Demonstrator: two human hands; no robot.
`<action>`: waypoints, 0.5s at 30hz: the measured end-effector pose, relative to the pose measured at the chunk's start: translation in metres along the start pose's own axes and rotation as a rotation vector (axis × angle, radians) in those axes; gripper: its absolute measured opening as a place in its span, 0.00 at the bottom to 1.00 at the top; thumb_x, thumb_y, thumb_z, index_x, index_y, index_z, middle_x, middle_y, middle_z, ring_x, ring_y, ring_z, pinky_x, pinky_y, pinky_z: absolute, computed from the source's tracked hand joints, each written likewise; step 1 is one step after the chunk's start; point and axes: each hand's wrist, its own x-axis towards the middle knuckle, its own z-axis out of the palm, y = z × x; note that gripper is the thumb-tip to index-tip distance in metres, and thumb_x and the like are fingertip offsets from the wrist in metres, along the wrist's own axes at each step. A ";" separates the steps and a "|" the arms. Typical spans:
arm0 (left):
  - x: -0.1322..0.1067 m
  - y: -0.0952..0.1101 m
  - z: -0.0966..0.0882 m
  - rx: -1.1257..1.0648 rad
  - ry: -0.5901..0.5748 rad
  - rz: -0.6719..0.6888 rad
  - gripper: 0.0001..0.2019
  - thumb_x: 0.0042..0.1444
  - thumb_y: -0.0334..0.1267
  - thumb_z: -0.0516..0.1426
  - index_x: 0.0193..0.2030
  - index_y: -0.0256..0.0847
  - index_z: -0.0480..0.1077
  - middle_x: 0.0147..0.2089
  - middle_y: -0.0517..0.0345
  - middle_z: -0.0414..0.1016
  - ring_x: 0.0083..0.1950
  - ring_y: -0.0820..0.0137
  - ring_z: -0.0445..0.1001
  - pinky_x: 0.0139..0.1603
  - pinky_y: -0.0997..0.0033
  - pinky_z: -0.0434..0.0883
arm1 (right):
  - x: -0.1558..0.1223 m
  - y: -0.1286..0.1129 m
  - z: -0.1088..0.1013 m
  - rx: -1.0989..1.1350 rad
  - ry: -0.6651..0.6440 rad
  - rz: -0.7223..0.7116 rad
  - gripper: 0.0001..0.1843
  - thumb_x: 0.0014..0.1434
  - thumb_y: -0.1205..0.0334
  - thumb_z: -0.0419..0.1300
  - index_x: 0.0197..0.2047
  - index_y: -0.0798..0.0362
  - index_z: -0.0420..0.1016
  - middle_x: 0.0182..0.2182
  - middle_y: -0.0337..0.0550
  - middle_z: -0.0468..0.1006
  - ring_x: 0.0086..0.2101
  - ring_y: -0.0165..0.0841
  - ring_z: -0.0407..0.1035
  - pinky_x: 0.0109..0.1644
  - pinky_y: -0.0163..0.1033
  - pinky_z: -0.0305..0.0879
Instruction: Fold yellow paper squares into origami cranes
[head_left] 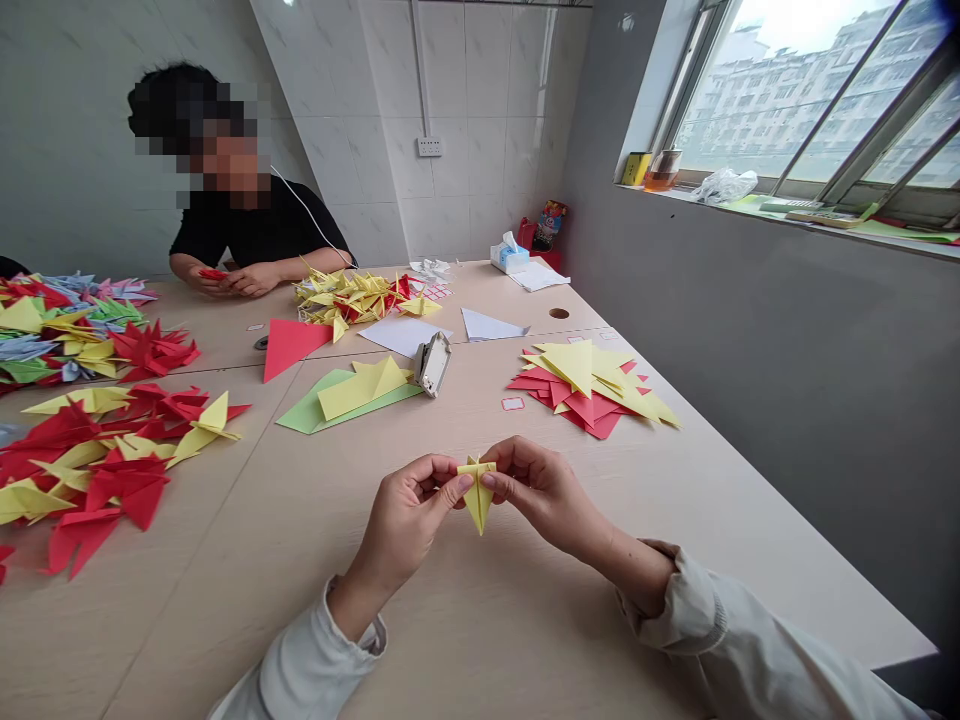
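Observation:
My left hand (409,510) and my right hand (536,485) meet above the near part of the wooden table (465,620). Together they pinch a small folded yellow paper piece (478,492), pointed at its lower end. Thumbs and forefingers of both hands press on its top edges. Both wrists show white sleeves.
Red and yellow folded triangles (592,390) lie to the right. A green sheet with yellow folds (349,395) and a stapler-like tool (433,363) lie ahead. Piles of folded red and yellow shapes (97,450) cover the left side. A person in black (247,235) sits opposite, holding red paper.

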 end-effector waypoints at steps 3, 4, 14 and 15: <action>-0.002 0.000 0.001 0.062 0.021 0.062 0.07 0.54 0.39 0.59 0.38 0.40 0.72 0.34 0.59 0.75 0.34 0.72 0.72 0.36 0.74 0.72 | 0.001 0.003 0.000 -0.026 0.009 -0.010 0.10 0.60 0.57 0.57 0.34 0.55 0.70 0.27 0.41 0.74 0.27 0.29 0.67 0.30 0.34 0.66; -0.003 0.000 0.002 0.089 0.035 0.086 0.07 0.54 0.39 0.59 0.39 0.40 0.72 0.34 0.59 0.75 0.34 0.72 0.72 0.35 0.74 0.71 | 0.000 0.003 0.000 -0.028 0.011 -0.009 0.10 0.60 0.57 0.57 0.33 0.55 0.70 0.27 0.41 0.74 0.27 0.29 0.68 0.31 0.35 0.66; -0.001 0.005 0.000 0.074 0.009 0.029 0.06 0.54 0.38 0.59 0.33 0.38 0.72 0.31 0.59 0.74 0.34 0.73 0.72 0.36 0.77 0.69 | -0.002 -0.001 0.002 -0.009 -0.012 -0.020 0.09 0.59 0.59 0.57 0.30 0.56 0.69 0.27 0.41 0.74 0.27 0.29 0.69 0.31 0.34 0.67; -0.001 0.006 0.001 0.064 -0.004 0.016 0.06 0.54 0.38 0.59 0.33 0.38 0.72 0.31 0.60 0.74 0.34 0.73 0.71 0.36 0.77 0.69 | -0.003 -0.001 0.002 -0.019 -0.014 -0.022 0.09 0.59 0.59 0.57 0.30 0.56 0.69 0.27 0.41 0.74 0.27 0.29 0.68 0.31 0.34 0.66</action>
